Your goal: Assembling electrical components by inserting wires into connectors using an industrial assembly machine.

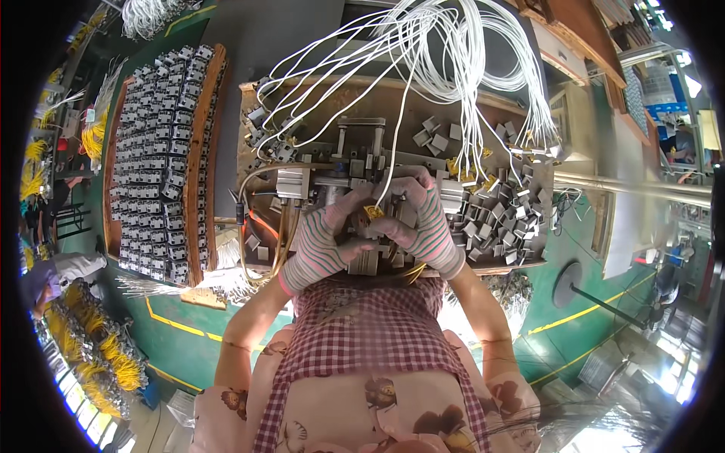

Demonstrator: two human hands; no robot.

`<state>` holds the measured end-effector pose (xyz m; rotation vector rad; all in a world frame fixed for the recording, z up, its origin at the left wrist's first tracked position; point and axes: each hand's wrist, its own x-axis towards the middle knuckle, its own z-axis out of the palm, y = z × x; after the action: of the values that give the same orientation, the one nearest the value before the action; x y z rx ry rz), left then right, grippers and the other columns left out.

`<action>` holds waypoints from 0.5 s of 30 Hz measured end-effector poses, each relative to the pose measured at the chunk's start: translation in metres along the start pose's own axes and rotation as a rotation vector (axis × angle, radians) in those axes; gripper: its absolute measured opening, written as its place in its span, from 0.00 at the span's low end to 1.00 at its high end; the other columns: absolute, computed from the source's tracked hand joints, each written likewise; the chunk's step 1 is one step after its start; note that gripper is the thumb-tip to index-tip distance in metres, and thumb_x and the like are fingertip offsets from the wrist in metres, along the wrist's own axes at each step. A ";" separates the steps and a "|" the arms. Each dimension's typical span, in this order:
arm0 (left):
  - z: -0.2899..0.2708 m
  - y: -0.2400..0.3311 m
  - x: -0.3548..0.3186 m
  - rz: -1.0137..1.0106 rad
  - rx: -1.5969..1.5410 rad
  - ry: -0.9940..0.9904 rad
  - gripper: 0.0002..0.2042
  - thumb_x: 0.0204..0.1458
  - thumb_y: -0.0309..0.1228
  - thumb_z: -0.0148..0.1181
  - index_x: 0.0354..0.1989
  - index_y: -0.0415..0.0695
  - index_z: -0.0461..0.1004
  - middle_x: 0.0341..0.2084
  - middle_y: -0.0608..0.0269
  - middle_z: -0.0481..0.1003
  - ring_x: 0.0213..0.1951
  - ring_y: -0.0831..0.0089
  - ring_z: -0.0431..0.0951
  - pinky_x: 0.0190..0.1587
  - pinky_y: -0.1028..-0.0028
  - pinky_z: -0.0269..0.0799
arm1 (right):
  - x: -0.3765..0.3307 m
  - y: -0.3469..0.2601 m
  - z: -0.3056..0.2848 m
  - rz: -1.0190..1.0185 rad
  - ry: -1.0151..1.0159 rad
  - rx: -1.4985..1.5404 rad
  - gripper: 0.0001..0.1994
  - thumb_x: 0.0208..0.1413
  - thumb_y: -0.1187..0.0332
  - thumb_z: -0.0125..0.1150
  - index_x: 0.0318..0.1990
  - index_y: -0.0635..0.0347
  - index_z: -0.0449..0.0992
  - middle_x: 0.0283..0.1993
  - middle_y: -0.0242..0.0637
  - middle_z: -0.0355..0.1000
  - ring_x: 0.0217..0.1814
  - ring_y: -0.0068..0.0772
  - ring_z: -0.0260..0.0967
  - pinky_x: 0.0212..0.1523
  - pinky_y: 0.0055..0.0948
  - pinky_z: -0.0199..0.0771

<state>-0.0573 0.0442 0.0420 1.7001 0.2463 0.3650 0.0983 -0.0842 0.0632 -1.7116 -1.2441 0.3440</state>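
Note:
Both my hands wear pale striped gloves and meet over a small metal press [362, 162] at the bench. A white cable [398, 113] runs down to a small yellow connector [373, 212] between them. My right hand [429, 224] curls round from the right, its thumb under the connector and its fingers bent toward the cable, seemingly gripping it. My left hand [320, 240] reaches in from the left in a C shape, thumb apart from the fingers. Its fingertips are close to the connector; whether they touch it I cannot tell.
Loose grey metal housings [504, 223] lie heaped on the bench's right. A bundle of white cables [453, 45] drapes over the back. At left stands a wooden tray [204, 170] with rows of metal parts. Brown air hoses [283, 170] and an orange tube [262, 226] run beside my left hand.

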 end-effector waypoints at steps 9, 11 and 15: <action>0.015 -0.032 -0.009 -0.349 -0.366 0.100 0.35 0.47 0.44 0.71 0.59 0.37 0.65 0.51 0.61 0.72 0.49 0.76 0.72 0.49 0.73 0.71 | -0.001 0.001 -0.001 0.145 -0.199 0.124 0.32 0.35 0.67 0.78 0.51 0.59 0.70 0.51 0.39 0.63 0.50 0.37 0.65 0.49 0.33 0.69; 0.017 -0.038 -0.009 -0.293 -0.309 0.113 0.36 0.48 0.45 0.71 0.60 0.37 0.64 0.50 0.62 0.72 0.49 0.75 0.72 0.49 0.73 0.71 | 0.002 0.010 0.001 0.177 -0.205 0.200 0.28 0.38 0.67 0.76 0.50 0.59 0.71 0.48 0.39 0.65 0.50 0.37 0.65 0.48 0.33 0.69; 0.010 -0.027 0.001 -0.202 -0.317 0.111 0.39 0.44 0.50 0.71 0.61 0.40 0.63 0.49 0.63 0.71 0.46 0.77 0.72 0.47 0.76 0.69 | 0.008 0.020 0.007 0.127 -0.123 0.208 0.18 0.45 0.70 0.72 0.44 0.58 0.74 0.43 0.37 0.67 0.48 0.37 0.66 0.48 0.32 0.69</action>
<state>-0.0516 0.0391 0.0146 1.3320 0.4164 0.3294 0.1084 -0.0743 0.0451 -1.6118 -1.1465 0.6407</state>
